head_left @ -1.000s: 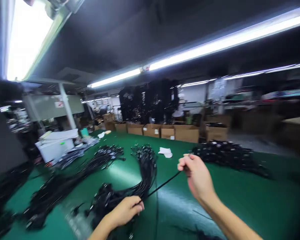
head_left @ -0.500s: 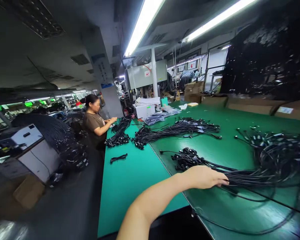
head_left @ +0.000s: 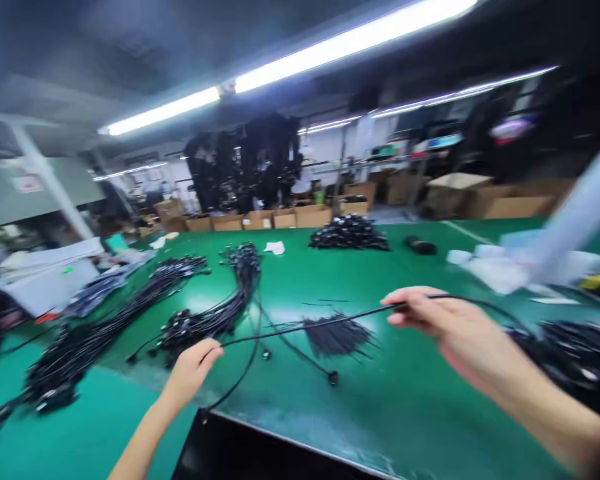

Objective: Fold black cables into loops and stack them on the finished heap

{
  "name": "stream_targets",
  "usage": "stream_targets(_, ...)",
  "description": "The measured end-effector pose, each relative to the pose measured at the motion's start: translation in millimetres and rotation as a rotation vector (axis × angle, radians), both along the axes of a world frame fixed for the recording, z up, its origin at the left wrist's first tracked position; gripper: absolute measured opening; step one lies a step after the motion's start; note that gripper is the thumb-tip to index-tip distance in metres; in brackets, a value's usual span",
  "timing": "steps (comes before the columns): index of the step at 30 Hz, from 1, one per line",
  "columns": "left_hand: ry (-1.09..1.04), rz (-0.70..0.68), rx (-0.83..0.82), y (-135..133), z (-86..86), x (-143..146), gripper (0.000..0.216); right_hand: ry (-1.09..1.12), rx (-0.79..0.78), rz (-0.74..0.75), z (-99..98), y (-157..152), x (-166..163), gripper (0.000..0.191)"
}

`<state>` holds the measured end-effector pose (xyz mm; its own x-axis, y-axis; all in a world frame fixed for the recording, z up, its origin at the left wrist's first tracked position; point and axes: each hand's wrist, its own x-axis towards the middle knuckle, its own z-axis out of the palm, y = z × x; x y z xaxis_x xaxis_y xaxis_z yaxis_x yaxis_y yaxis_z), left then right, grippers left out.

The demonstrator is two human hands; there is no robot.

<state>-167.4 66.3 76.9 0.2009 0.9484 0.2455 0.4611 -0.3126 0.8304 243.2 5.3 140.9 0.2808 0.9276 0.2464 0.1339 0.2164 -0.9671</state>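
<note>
Right hand [head_left: 450, 330] has come into view; it and the left hand [head_left: 190, 370] pinch one black cable [head_left: 295, 329], stretched left to right between them, above the table [head_left: 405, 407] near its front edge.

R hand [head_left: 443, 325] back in vw, cbl [head_left: 370, 312] span longer

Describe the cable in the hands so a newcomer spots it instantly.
Above the green table, find the left hand and the right hand. The black cable runs between them, then curves on past the right hand. Unlike the other cables, bundled or loose on the table, it alone is held up by both hands.
</note>
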Motion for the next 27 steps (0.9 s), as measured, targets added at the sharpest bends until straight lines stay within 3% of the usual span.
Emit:
stream_targets(2,0.025,-0.072,-0.087,-9.9,-16.6,0.8,0.026,0.066,-0.097,-0.004,-18.7,-9.0,2.0,0.054)
stream_targets(6,-0.023,-0.241,-0.342,-28.9,-39.4,3.0,0.033,0.130,-0.276,0.007,-75.9,-26.6,7.3,0.056)
stream_targets(10,-0.353,-0.120,-0.646,-49.3,-37.3,9.1,0.034,-0.035,-0.441,0.227,-115.5,-38.9,6.8,0.055)
stream_targets(12,-0.461,-0.055,-0.754,-60.3,-30.9,17.7,0.032,-0.287,-0.303,0.225,-121.8,-36.3,-3.1,0.048)
stream_targets(14,-0.554,-0.039,-0.793,-71.5,-23.1,29.6,0.030,-0.555,-0.037,0.155,-123.1,-26.7,-22.1,0.038)
stream_targets(16,-0.669,-0.006,-0.841,-82.4,-15.0,42.7,0.028,-0.750,0.151,0.142,-124.6,-11.3,-48.0,0.047)
stream_targets(18,-0.788,-0.004,-0.863,-91.7,-8.6,54.1,0.025,-0.861,0.192,0.207,-128.7,6.4,-74.0,0.054)
stream_targets(20,-0.853,-0.049,-0.827,-97.4,-7.2,60.6,0.025,-0.890,0.142,0.301,-133.9,21.8,-89.6,0.044)
stream_targets(22,-0.809,-0.079,-0.758,-98.0,-12.0,58.9,0.028,-0.848,0.062,0.396,-137.8,31.2,-85.7,0.032)
stream_targets(24,-0.635,-0.045,-0.704,-93.9,-21.0,46.4,0.033,-0.759,-0.014,0.445,-141.6,33.4,-59.7,0.032)
stream_targets(27,-0.180,0.202,-0.487,-82.4,-34.2,11.1,0.037,-0.641,-0.093,0.356,-156.9,24.0,1.1,0.029)
